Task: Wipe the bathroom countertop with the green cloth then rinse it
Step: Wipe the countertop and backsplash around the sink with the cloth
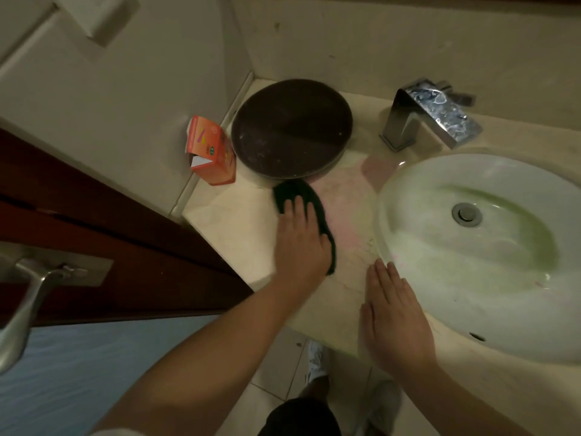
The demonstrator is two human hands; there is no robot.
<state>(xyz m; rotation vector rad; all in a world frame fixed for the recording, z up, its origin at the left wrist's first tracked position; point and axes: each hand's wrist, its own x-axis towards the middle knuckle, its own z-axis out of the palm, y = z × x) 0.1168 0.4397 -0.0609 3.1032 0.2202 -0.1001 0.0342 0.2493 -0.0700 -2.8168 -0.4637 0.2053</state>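
The dark green cloth (294, 191) lies flat on the cream stone countertop (232, 221), just in front of a round dark tray. My left hand (300, 247) presses down on the cloth with straight fingers, covering its near part. My right hand (393, 316) rests flat and open on the countertop's front edge, beside the white oval sink (471, 265). A pinkish patch (342, 196) stains the stone between the cloth and the basin. The chrome faucet (430, 116) stands behind the sink, with no water running.
A round dark brown tray (290, 129) sits at the back left corner. An orange carton (212, 152) leans against the left wall beside it. A dark wooden door with a metal lever handle (30, 294) is at far left. Tiled floor and my feet show below.
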